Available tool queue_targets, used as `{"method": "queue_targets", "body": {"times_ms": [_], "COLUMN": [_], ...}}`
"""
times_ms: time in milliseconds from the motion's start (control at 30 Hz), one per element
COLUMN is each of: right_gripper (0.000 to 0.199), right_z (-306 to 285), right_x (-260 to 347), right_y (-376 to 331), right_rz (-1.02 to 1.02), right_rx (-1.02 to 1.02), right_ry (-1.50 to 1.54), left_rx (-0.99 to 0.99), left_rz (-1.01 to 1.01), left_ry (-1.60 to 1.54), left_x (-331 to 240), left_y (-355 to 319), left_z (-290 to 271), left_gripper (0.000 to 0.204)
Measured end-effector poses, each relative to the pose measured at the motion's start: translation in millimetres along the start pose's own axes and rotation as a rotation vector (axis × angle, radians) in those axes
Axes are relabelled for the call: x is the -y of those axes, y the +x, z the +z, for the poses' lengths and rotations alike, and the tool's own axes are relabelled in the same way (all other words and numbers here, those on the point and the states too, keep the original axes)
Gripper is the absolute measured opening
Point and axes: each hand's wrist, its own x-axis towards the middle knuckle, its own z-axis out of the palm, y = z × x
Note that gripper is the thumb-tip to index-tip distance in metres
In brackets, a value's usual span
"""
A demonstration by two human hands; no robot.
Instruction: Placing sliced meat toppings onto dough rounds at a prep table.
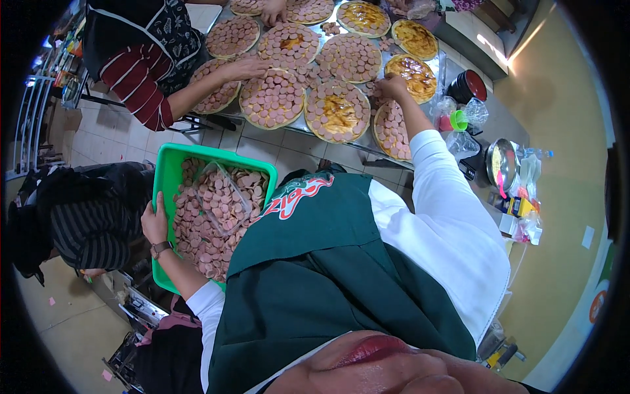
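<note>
Left hand [155, 223]: gripped the left rim of the green rectangular plastic tray [165, 172], fingers curled over the edge, thumb inside; brown-strapped watch on the wrist.
Tray contents: heap of thin round pink sausage slices [203, 226] with a clear plastic bag [223, 197] lying on top; tray was held below the worktop, against the person's green apron [315, 276].
Right hand [392, 85]: stretched up from the tray to the steel worktop [441, 65], fingers bunched and pointing down at the top edge of a partly covered round pizza base [392, 128]; whether a slice was pinched, could not tell, too small.
Done: most bases above the tray were fully tiled with slices, e.g. the one beside the right hand [336, 110], sauce showing in its centre.
Left: three sauced bases far right of the tray [411, 73] had almost no slices; the tray was well stocked.
Judgement: roughly two thirds topped.
Co-worker: a hand in a red striped sleeve [246, 65] rested on a base above the tray; another hand [272, 12] at the far end.
Clutter: red-lidded black pot [469, 85] and green cup [458, 120] right of the worktop.
</note>
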Motion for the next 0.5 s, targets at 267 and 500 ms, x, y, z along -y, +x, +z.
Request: {"method": "queue_targets", "body": {"times_ms": [267,500], "right_gripper": [0.022,0.02], "right_z": [-47,-16], "right_x": [22,201], "right_y": [6,-135], "right_rz": [-0.06,-0.412], "right_rx": [-0.001,0.792], "right_ry": [0.069,0.672], "left_rx": [0.023,0.117], "left_rz": [0.013,0.078], "left_ry": [0.027,0.023], "left_x": [-6,0], "left_y": [-1,9], "left_z": [-9,-1], "left_gripper": [0.073,0.067]}}
